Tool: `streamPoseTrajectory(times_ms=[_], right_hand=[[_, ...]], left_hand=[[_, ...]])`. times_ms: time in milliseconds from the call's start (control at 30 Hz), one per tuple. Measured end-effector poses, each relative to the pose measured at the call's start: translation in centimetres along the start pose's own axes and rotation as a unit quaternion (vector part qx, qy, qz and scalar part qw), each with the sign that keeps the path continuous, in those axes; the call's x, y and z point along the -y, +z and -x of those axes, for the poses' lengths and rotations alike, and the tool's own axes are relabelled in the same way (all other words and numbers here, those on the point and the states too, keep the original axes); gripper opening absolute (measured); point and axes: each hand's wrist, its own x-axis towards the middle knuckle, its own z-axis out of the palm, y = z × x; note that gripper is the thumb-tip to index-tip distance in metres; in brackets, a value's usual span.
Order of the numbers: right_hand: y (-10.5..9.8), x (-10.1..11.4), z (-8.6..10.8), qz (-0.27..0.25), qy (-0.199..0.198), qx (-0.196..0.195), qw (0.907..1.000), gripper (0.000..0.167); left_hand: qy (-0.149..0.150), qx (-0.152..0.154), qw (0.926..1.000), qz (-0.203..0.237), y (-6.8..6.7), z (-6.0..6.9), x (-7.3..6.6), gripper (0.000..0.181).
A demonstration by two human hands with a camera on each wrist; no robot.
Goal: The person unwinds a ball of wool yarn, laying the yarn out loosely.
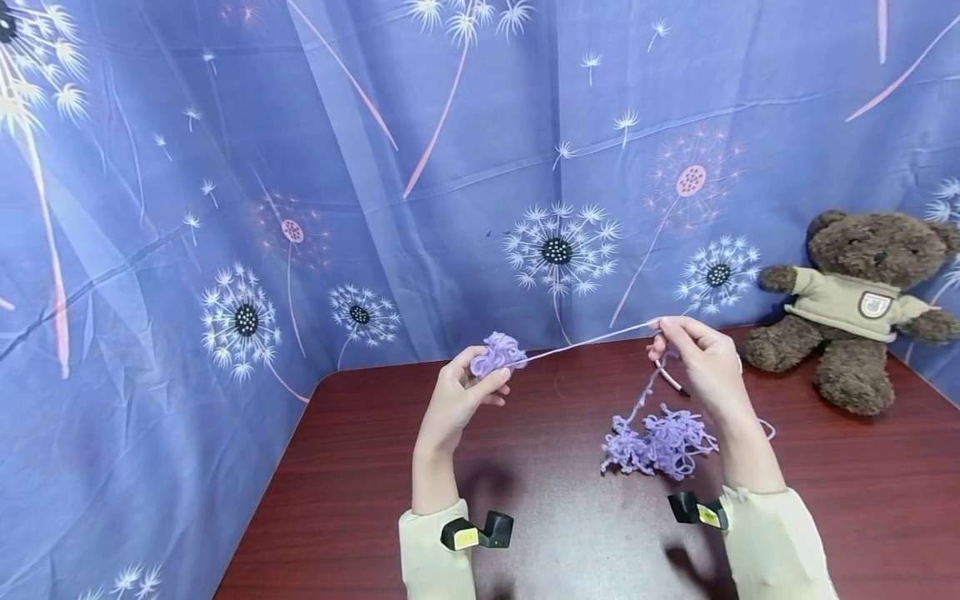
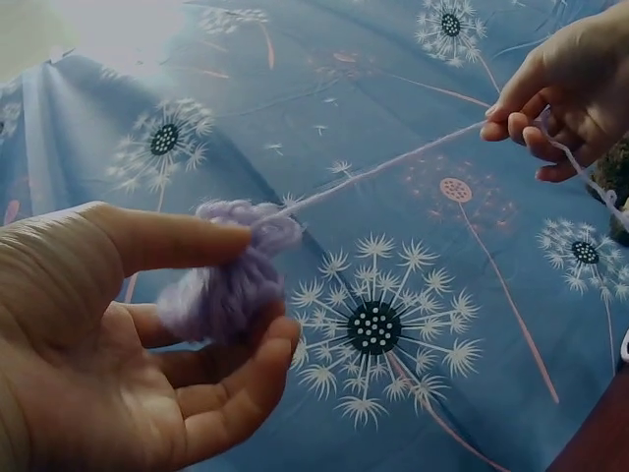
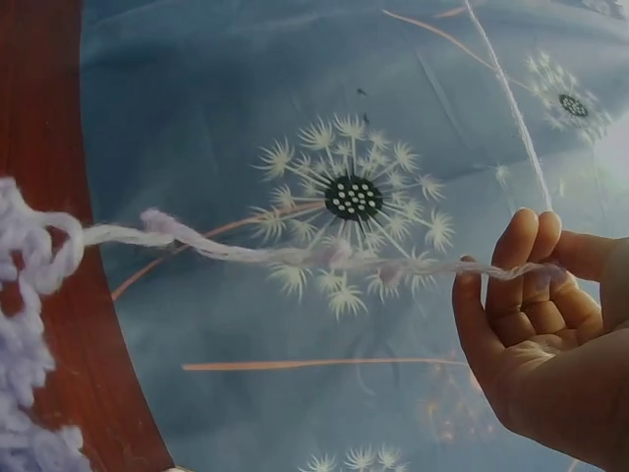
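A small looped bundle of lilac yarn (image 1: 498, 353) is pinched between the thumb and fingers of my left hand (image 1: 453, 396). In the left wrist view the thumb lies over the bundle (image 2: 231, 290). From it a strand of yarn (image 1: 588, 342) runs taut up to my right hand (image 1: 708, 362), whose thumb and fingertips pinch it. Below the right hand hangs a twisted, knobbly length of yarn (image 3: 344, 258). It leads down to a loose heap of looped lilac yarn (image 1: 660, 443) on the table.
A brown teddy bear (image 1: 855, 304) in a light shirt sits at the table's back right. Near the right hand is a thin, white curved piece (image 1: 672, 378), partly hidden. A blue dandelion-print curtain (image 1: 465, 275) stands behind the dark red table (image 1: 360, 467).
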Motion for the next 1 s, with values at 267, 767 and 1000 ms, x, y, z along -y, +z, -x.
streamPoseTrajectory(times_ms=[267,767,1000], right_hand=[[0.9,0.0,0.2,0.005,0.009,0.041,0.9991,0.018],[-2.9,-2.3,-1.0,0.089,-0.012,-0.011,0.9959,0.021],[-6.0,-2.6,-1.1,-0.016,-0.018,-0.077,0.9967,0.024]], left_hand=[[0.012,0.013,0.9927,0.12,1.1,-0.2,0.0,0.016],[0.056,-0.048,0.9826,0.171,-0.4,0.2,-0.7,0.026],[0.061,-0.054,0.9845,0.156,-1.4,0.4,-0.4,0.026]])
